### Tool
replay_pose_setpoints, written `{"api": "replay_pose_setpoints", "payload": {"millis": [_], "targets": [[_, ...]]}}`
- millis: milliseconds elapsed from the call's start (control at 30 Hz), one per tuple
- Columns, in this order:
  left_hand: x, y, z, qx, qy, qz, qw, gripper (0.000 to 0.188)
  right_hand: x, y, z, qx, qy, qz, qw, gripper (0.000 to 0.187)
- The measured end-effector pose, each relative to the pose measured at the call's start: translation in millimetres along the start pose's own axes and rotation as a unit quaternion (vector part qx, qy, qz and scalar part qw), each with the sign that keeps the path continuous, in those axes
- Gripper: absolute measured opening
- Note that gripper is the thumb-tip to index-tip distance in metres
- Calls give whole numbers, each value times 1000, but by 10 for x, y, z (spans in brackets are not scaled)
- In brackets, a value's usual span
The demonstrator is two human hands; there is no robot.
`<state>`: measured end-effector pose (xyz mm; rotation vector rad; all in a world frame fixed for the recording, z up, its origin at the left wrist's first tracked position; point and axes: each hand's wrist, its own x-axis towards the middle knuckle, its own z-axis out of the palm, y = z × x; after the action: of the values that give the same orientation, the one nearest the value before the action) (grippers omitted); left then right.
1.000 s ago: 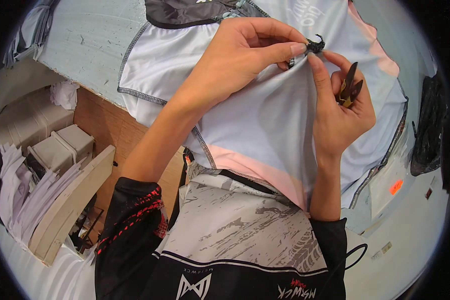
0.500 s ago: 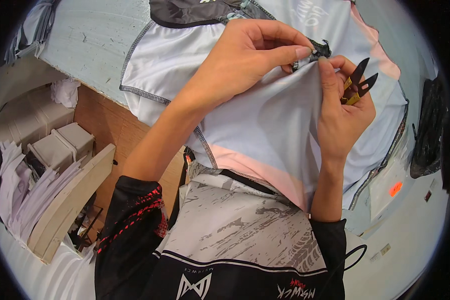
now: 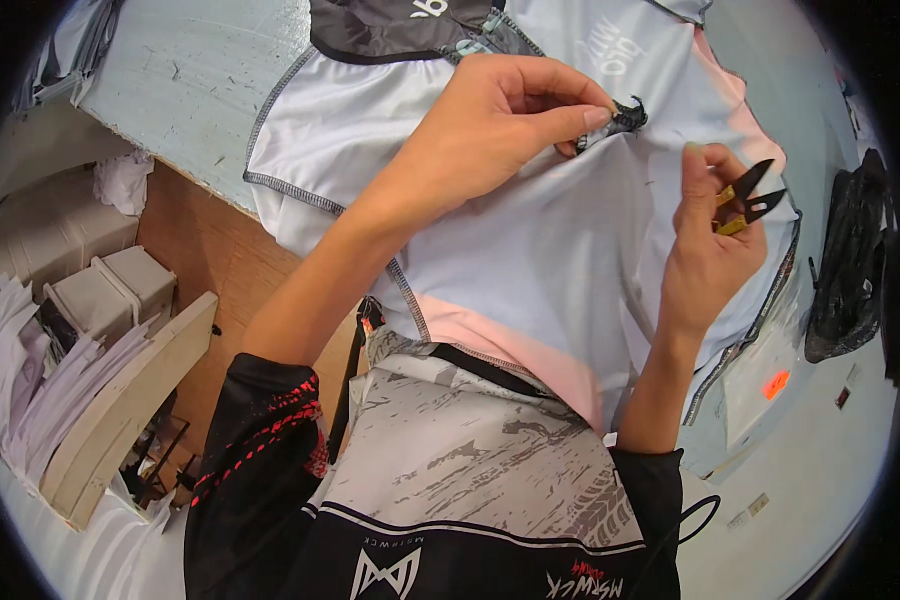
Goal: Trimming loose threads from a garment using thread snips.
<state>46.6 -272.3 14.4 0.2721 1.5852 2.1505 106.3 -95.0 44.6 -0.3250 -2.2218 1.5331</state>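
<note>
A pale grey-white garment (image 3: 530, 250) with pink patches and dark overlocked seams is spread over the table and hangs down toward my lap. My left hand (image 3: 495, 130) pinches it at a bunched dark seam end (image 3: 628, 116), where loose black threads stick out. To the right, apart from that seam, my right hand (image 3: 715, 240) has its thumb and forefinger tips together. Thread snips (image 3: 750, 195) with black blades and yellow handles lie in its curled fingers, blades pointing up and right. Whether a thread is between the right fingertips is too small to tell.
A black plastic bag (image 3: 850, 260) and a clear sheet with an orange sticker (image 3: 775, 384) lie on the right. At left, below the table edge, are a beige lidded box (image 3: 110, 290), a wooden board (image 3: 130, 410) and stacked pale fabric (image 3: 45, 370). Thread scraps dot the table (image 3: 200, 90).
My right hand has moved away from the seam, right and downward, with the snips still in it. My left hand keeps its pinch on the garment, shifted slightly.
</note>
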Motion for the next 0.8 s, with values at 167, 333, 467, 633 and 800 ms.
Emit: {"api": "replay_pose_setpoints", "payload": {"millis": [167, 333, 467, 633, 800], "targets": [[-7, -6, -2, 0, 5, 1, 1000, 19, -1, 38, 31, 37, -10, 42, 998, 13], [-4, 2, 0, -15, -9, 14, 1000, 18, 23, -48, 18, 126, -32, 109, 986, 17], [-3, 7, -6, -25, -11, 4, 1000, 18, -18, 54, 54, 69, -7, 65, 995, 15], [6, 3, 5, -24, -13, 0, 1000, 18, -63, 6, 77, 77, -51, 75, 993, 16], [-5, -8, -7, -14, -12, -3, 1000, 18, -48, 33, 124, 20, -62, 44, 997, 12]]}}
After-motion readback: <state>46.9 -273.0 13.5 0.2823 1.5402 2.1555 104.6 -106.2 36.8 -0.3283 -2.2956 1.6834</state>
